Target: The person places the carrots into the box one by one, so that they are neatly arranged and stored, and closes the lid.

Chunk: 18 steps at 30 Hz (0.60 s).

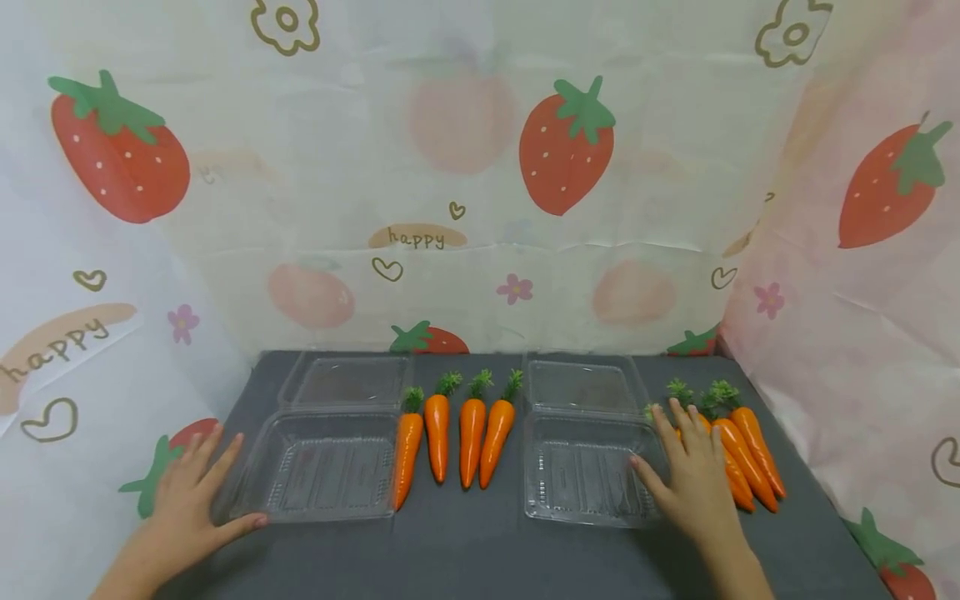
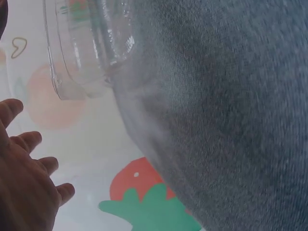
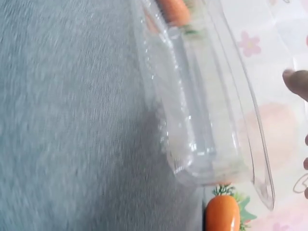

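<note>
In the head view, my left hand (image 1: 183, 508) is spread beside the left edge of a clear plastic clamshell box (image 1: 330, 508), holding nothing. My right hand (image 1: 693, 483), fingers spread, hovers over the right side of a second clear clamshell box (image 1: 581, 517) and partly hides several orange carrots (image 1: 738, 458) with green tops. Both boxes stand with lids folded back. Between them lie several more carrots (image 1: 471, 442). The left wrist view catches the left fingers (image 2: 31, 139) apart from the box (image 2: 91, 43); the right wrist view has the right thumb (image 3: 297, 84) apart from its box (image 3: 202, 110).
A dark grey cloth (image 1: 465, 550) covers the table. Printed curtains with strawberries, flowers and hearts stand behind (image 1: 480, 183) and along both sides. The left box's lid (image 1: 348, 382) and the right box's lid (image 1: 581, 383) lie toward the back curtain.
</note>
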Each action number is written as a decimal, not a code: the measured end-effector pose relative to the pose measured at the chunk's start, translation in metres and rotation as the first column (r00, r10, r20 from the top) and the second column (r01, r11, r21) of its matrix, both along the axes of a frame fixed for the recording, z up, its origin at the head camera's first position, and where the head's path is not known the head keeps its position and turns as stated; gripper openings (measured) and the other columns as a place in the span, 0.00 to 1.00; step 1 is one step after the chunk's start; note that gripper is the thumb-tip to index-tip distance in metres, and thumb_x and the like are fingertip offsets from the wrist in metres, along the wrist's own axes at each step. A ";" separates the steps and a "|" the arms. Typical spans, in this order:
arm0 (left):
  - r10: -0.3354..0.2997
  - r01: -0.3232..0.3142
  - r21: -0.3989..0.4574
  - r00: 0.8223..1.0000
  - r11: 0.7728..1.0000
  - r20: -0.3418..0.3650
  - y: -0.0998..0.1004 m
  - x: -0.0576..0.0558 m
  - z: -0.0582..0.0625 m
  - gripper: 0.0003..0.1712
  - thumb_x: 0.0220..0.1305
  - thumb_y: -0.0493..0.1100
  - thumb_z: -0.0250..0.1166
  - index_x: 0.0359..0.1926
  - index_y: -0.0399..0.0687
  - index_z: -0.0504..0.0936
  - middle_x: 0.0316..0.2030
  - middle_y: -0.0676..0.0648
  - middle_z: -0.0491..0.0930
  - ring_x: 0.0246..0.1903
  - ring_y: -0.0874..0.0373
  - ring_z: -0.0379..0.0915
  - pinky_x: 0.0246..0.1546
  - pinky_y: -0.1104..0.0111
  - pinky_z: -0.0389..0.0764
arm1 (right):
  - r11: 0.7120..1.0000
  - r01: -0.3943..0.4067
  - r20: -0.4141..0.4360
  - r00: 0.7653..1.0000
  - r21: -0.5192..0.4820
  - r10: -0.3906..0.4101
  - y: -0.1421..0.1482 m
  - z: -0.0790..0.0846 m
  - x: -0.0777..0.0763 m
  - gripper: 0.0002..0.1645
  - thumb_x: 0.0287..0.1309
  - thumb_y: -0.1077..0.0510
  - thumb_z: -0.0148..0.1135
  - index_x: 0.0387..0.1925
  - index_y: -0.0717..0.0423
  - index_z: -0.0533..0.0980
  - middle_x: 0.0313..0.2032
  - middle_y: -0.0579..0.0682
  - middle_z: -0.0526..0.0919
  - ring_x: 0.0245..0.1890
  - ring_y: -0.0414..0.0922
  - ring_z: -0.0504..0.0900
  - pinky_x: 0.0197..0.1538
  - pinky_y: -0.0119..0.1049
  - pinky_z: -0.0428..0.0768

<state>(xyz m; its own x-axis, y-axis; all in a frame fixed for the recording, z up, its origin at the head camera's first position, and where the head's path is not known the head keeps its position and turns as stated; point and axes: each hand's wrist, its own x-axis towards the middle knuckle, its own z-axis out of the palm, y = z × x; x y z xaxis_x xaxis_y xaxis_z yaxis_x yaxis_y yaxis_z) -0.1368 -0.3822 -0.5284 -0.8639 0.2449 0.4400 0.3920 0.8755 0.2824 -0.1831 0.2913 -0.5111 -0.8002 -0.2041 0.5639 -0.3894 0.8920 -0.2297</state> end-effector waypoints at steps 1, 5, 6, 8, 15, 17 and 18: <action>-0.010 0.010 0.019 1.000 1.000 -0.009 0.000 0.000 -0.001 0.73 0.39 0.64 0.83 0.82 0.54 0.53 0.81 0.38 0.44 0.79 0.31 0.33 0.73 0.30 0.36 | 1.000 0.002 -0.005 1.000 -0.011 -0.002 -0.002 0.000 0.000 0.52 0.58 0.45 0.73 0.78 0.54 0.62 0.75 0.69 0.60 0.75 0.72 0.54 0.72 0.78 0.45; -0.039 0.041 0.091 0.999 0.995 -0.022 0.002 -0.001 -0.004 0.71 0.38 0.60 0.84 0.81 0.52 0.57 0.81 0.37 0.47 0.79 0.32 0.33 0.72 0.29 0.38 | 0.999 0.001 -0.007 1.000 -0.043 -0.001 -0.011 0.001 -0.002 0.52 0.56 0.48 0.75 0.77 0.55 0.62 0.74 0.69 0.62 0.74 0.72 0.56 0.70 0.79 0.50; -0.047 0.048 0.112 0.999 0.993 -0.017 0.003 -0.001 -0.004 0.70 0.38 0.58 0.85 0.81 0.51 0.57 0.81 0.37 0.47 0.79 0.31 0.33 0.72 0.28 0.38 | 0.999 0.001 -0.003 1.000 -0.048 -0.001 -0.013 0.001 -0.003 0.52 0.55 0.49 0.76 0.77 0.56 0.63 0.74 0.69 0.62 0.74 0.71 0.56 0.70 0.78 0.51; -0.057 0.057 0.150 0.998 0.987 -0.002 0.005 -0.001 -0.005 0.70 0.38 0.55 0.85 0.80 0.50 0.58 0.81 0.38 0.47 0.78 0.29 0.34 0.71 0.27 0.38 | 0.999 -0.002 0.005 1.000 -0.053 0.003 -0.018 0.002 -0.005 0.52 0.54 0.50 0.77 0.76 0.56 0.63 0.74 0.69 0.63 0.74 0.71 0.57 0.70 0.78 0.52; -0.092 0.076 0.235 0.994 0.969 0.055 0.010 -0.003 -0.009 0.67 0.42 0.47 0.85 0.80 0.48 0.57 0.79 0.37 0.52 0.77 0.27 0.37 0.78 0.40 0.38 | 0.997 -0.019 -0.003 1.000 -0.073 0.019 -0.031 0.003 -0.010 0.51 0.53 0.52 0.78 0.75 0.56 0.65 0.73 0.68 0.65 0.72 0.72 0.61 0.69 0.78 0.56; -0.091 0.070 0.248 0.993 0.966 0.073 0.010 -0.003 -0.011 0.66 0.43 0.46 0.85 0.80 0.47 0.57 0.79 0.38 0.52 0.78 0.30 0.36 0.80 0.46 0.38 | 0.996 -0.020 -0.010 1.000 -0.084 0.019 -0.035 0.004 -0.011 0.51 0.53 0.52 0.78 0.75 0.56 0.65 0.72 0.68 0.65 0.71 0.72 0.62 0.68 0.77 0.57; -0.089 0.064 0.255 0.992 0.965 0.085 0.010 -0.003 -0.011 0.66 0.44 0.46 0.84 0.81 0.47 0.57 0.80 0.38 0.51 0.79 0.32 0.36 0.80 0.48 0.37 | 0.996 -0.021 -0.013 1.000 -0.089 0.020 -0.037 0.005 -0.011 0.50 0.53 0.52 0.78 0.75 0.56 0.65 0.72 0.68 0.66 0.71 0.71 0.62 0.68 0.77 0.57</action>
<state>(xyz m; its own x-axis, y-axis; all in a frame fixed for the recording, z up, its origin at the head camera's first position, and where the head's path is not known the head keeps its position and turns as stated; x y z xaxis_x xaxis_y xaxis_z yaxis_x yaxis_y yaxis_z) -0.1400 -0.3722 -0.5397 -0.8878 0.2038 0.4127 0.4158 0.7398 0.5289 -0.1940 0.2542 -0.5064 -0.7892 -0.1686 0.5906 -0.4106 0.8599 -0.3032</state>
